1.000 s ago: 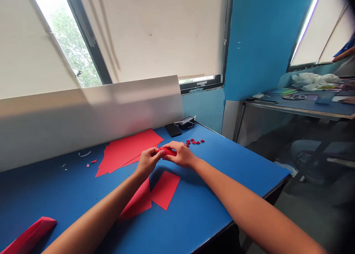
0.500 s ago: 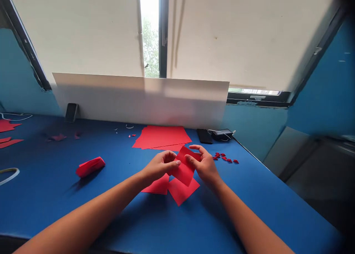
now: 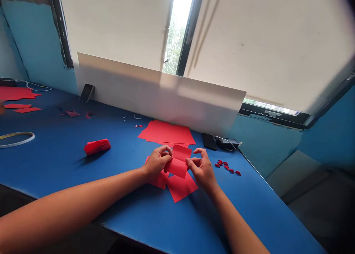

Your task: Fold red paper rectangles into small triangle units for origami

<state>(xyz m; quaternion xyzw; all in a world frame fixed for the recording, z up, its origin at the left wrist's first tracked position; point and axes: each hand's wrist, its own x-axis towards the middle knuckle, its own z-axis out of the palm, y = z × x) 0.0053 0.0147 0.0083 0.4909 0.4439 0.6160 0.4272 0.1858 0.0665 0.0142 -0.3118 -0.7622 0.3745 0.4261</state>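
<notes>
A small piece of red paper (image 3: 178,161) with a crease across its middle is held up just above the table. My left hand (image 3: 158,159) pinches its left edge between thumb and fingers. On the opposite edge, my right hand (image 3: 202,169) grips the sheet with thumb and finger, its index finger raised and bent. Two red paper squares lie beneath: one on the right (image 3: 181,187) shows mostly, the other on the left (image 3: 160,180) is partly covered by my left hand.
Behind my hands lies a stack of red sheets (image 3: 168,132). Small folded red pieces (image 3: 226,167) and a black phone (image 3: 209,141) are to the right. Leftward are a folded red bundle (image 3: 97,146), a white ring (image 3: 30,137) and red strips (image 3: 26,109). A propped phone (image 3: 87,93) leans at the back.
The red paper has turned from a tilted position to nearly level, and its crease now shows. My right thumb has moved from its face to its edge. The view has tilted and shifted left.
</notes>
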